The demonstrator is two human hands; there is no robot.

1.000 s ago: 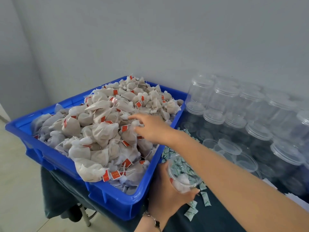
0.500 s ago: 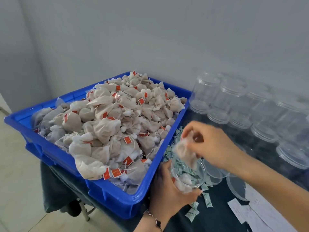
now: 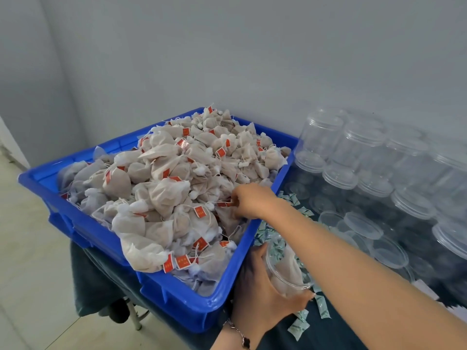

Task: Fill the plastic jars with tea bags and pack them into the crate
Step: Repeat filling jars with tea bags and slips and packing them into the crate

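Note:
A blue crate [image 3: 177, 301] is heaped with beige tea bags [image 3: 166, 193] carrying red tags. My left hand [image 3: 262, 291] grips a clear plastic jar [image 3: 288, 271] just right of the crate's near corner; the jar holds tea bags and some small green-white packets. My right hand [image 3: 250, 202] reaches over the crate's right wall into the pile, fingers pinched on a tea bag with a red tag. My right forearm crosses above the jar and hides part of its rim.
Several empty clear jars with lids [image 3: 366, 152] stand stacked at the right against the grey wall. Loose lids [image 3: 364, 224] and small green-white packets [image 3: 298, 327] lie on the dark tablecloth. White paper [image 3: 427, 290] shows at the right. The floor lies to the left.
My right hand dropped a tea bag into the jar and went back left into the crate, where it now pinches another bag. My left hand still holds the jar.

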